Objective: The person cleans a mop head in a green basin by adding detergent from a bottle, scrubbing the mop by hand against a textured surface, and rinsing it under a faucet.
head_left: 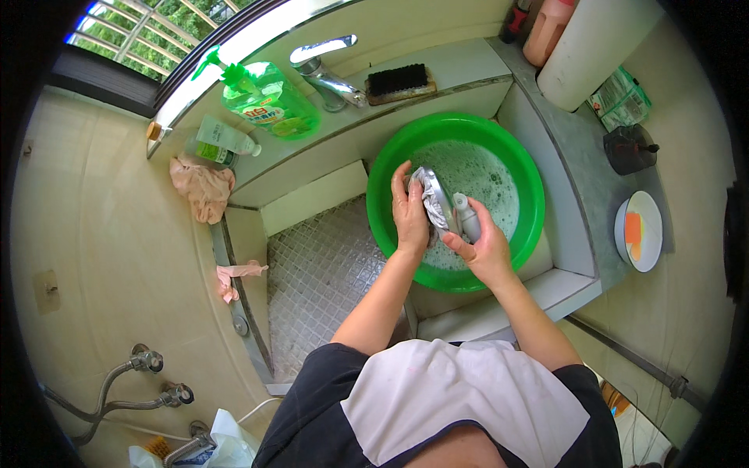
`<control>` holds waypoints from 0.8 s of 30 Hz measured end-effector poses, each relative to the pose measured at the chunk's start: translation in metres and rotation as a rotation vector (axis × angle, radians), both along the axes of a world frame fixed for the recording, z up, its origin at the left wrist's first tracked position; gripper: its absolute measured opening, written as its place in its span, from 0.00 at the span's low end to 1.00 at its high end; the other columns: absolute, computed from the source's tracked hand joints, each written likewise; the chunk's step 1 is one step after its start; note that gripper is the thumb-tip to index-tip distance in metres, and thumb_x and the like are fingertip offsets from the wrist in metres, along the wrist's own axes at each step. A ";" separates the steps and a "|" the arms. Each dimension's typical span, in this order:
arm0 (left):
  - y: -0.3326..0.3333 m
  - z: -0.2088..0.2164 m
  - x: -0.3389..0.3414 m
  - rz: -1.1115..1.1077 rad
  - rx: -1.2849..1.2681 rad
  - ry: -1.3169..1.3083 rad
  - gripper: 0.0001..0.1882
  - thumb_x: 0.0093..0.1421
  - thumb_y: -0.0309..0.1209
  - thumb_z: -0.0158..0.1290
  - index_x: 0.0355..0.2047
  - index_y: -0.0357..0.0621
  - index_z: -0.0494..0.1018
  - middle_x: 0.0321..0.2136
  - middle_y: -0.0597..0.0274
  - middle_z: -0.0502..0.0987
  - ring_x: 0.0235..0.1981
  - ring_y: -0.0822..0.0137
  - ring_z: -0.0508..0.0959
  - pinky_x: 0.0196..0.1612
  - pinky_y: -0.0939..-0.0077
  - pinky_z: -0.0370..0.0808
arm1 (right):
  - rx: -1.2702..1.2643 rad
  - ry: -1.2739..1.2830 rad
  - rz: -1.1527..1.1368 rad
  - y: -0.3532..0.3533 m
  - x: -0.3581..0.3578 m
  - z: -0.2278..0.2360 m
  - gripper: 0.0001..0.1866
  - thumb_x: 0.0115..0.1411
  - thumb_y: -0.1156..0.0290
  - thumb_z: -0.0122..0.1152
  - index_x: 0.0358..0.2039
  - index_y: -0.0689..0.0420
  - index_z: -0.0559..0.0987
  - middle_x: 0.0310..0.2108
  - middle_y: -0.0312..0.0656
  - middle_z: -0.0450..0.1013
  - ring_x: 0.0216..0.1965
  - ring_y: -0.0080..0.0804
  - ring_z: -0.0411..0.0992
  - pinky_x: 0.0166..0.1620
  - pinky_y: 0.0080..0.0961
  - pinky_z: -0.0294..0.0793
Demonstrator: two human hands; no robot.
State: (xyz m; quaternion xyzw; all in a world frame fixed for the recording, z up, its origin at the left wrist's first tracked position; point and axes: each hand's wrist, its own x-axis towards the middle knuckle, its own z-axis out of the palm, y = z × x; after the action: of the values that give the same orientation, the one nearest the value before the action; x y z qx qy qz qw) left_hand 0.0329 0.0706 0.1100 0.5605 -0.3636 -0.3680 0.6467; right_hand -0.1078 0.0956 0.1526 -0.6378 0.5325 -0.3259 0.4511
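Observation:
Above the soapy water in a green plastic basin [532, 226], I hold a round, silver-edged metal piece [439, 193] with a stubby grey handle [466, 217]. It is tilted on edge, and I cannot tell whether it is a small pan or a lid. My right hand [488, 248] is closed round the grey handle from the right. On the other side, my left hand [409, 212] presses a crumpled whitish cloth [431, 201] against the metal, fingers curved over its upper edge. The face under the cloth is mostly hidden.
A metal tap [331, 82], a green soap pump bottle [269, 101] and a black-bristled brush [398, 80] line the back ledge. On the right ledge stand a white bowl [651, 261] with an orange sponge and a dark pot [628, 150]. Pink cloth [203, 187] lies left.

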 end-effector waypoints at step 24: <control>0.028 0.023 0.023 -0.232 0.221 0.744 0.18 0.57 0.34 0.54 0.43 0.36 0.68 0.37 0.59 0.75 0.36 0.69 0.75 0.40 0.73 0.74 | 0.687 -0.675 0.003 -0.061 -0.026 0.003 0.26 0.49 0.55 0.66 0.43 0.60 0.72 0.26 0.37 0.71 0.25 0.23 0.69 0.29 0.20 0.70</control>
State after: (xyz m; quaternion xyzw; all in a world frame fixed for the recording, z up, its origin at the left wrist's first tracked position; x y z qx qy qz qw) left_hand 0.0558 0.0982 0.1327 0.4104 -0.1239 -0.6531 0.6242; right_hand -0.1336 0.0348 0.1560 -0.3113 0.4323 -0.3193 0.7838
